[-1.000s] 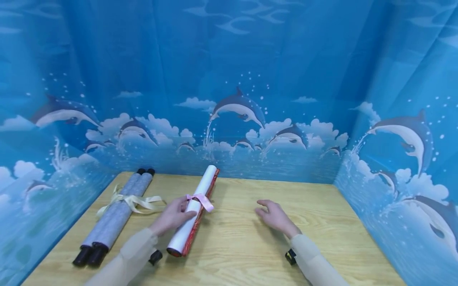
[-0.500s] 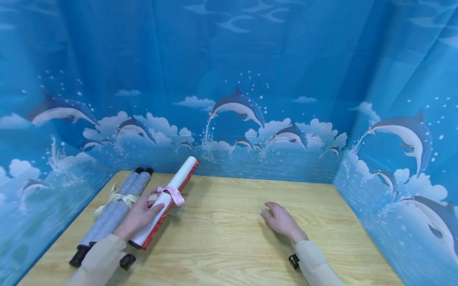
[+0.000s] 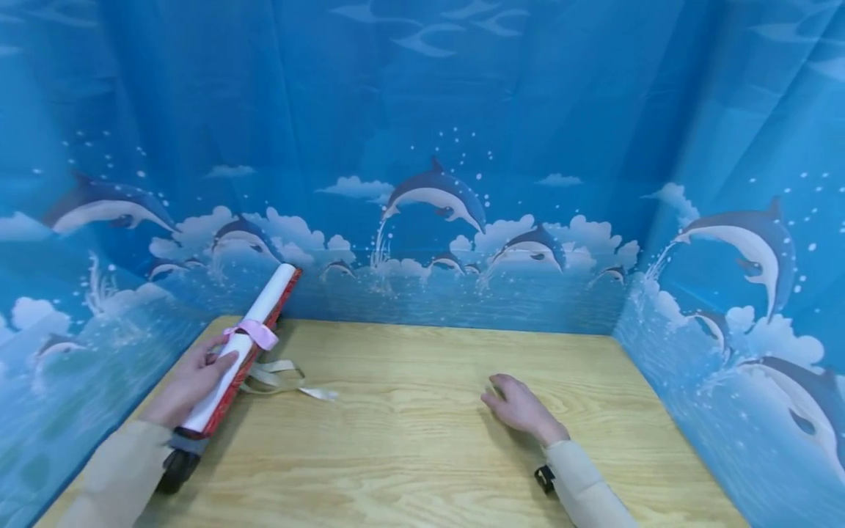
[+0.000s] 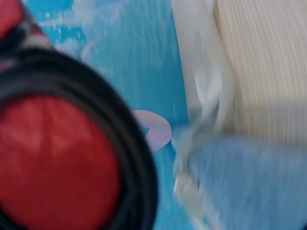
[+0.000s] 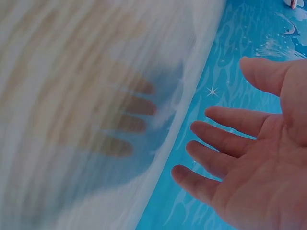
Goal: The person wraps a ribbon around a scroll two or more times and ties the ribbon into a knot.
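Note:
In the head view my left hand grips a rolled-up scroll, white with a red side and tied with a pink ribbon. It slants over the grey scrolls at the table's left, which it and my arm mostly hide; a black end and a loose cream ribbon show. Whether the scrolls touch, I cannot tell. Close up in the left wrist view are a red round end with a black rim and blurred grey cloth. My right hand, fingers relaxed, holds nothing over the table's right half.
The wooden table is enclosed at the back and sides by a blue dolphin-print curtain. Its left side stands close to my left arm. A black strap piece shows under my right wrist.
My left hand has carried the white-and-red scroll leftward from mid-table, over the grey scrolls, which it now covers. My right hand has shifted slightly right.

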Motion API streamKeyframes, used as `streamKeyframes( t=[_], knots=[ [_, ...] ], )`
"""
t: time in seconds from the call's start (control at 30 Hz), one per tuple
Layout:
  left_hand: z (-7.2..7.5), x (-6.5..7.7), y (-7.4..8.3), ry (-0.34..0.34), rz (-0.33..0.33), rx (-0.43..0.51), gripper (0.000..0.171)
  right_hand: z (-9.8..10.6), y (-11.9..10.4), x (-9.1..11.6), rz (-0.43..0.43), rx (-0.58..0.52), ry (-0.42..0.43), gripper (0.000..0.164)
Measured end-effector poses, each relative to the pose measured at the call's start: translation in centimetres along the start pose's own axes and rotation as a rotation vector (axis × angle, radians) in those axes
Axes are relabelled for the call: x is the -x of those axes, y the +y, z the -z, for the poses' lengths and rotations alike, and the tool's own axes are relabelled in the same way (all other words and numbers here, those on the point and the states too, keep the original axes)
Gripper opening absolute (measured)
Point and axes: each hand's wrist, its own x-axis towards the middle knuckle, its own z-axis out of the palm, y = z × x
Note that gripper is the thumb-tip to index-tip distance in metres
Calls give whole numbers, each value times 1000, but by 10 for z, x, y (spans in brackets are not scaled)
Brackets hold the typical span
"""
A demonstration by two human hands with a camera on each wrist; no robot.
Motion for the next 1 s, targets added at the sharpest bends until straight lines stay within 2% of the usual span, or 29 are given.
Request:
streamKeyframes(
  t=[0.17,0.3,0.4,0.5,0.6,0.83,1.0],
  knots=[
    [24,-5,-15,43,26,-113,77,2,3,0,-3,12,-6,54],
    [34,-6,-26,80,45,-167,76,1,3,-1,17,27,-2,55],
    [38,-5,-31,112,52,-211,74,1,3,-2,20,29,4,58],
    [41,-4,-38,120,32,-251,72,1,3,-2,22,47,20,60],
    [43,-6,-48,128,40,-283,70,0,3,-2,37,90,50,60],
    [46,-17,-76,156,129,-353,63,1,4,1,64,234,120,64],
    [54,-23,-84,102,184,-396,63,3,5,5,62,284,166,63]
  ],
)
